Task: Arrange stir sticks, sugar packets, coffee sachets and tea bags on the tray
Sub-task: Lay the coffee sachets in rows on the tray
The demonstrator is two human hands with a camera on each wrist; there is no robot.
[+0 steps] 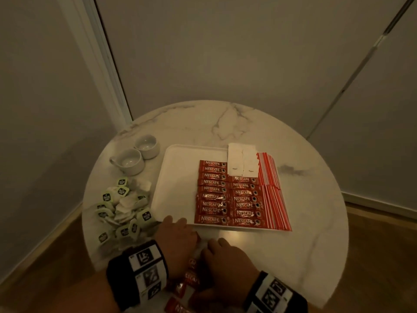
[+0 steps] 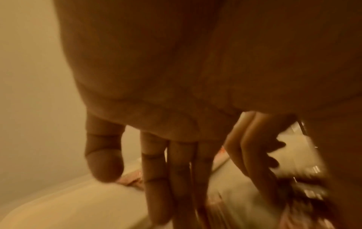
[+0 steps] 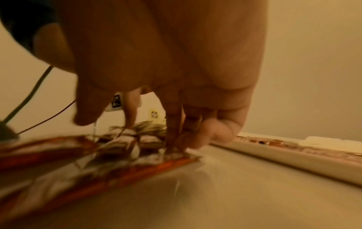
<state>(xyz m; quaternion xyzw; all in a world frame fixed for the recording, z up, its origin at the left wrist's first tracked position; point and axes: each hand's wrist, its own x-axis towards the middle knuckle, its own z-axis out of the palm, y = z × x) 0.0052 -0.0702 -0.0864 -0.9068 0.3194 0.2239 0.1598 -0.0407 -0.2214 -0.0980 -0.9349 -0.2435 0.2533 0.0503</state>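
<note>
A white tray [image 1: 178, 177] holds two columns of red coffee sachets [image 1: 228, 197], white sugar packets [image 1: 242, 161] at its far side and red-and-white stir sticks [image 1: 274, 195] along its right. Green-tagged tea bags [image 1: 121, 208] lie heaped on the table left of the tray. Loose coffee sachets [image 1: 191, 279] lie at the table's near edge between my hands. My left hand [image 1: 174, 222] reaches its straight fingers [image 2: 156, 178] to the tray's near rim [image 2: 68, 201]. My right hand [image 1: 209, 247] presses a fingertip [image 3: 173, 139] on the end of a loose sachet [image 3: 98, 162], thumb apart.
Two white cups [image 1: 135, 154] stand at the back left of the round marble table [image 1: 293, 222]. The tray's left half is bare. Walls close in behind the table, and wood floor shows around it.
</note>
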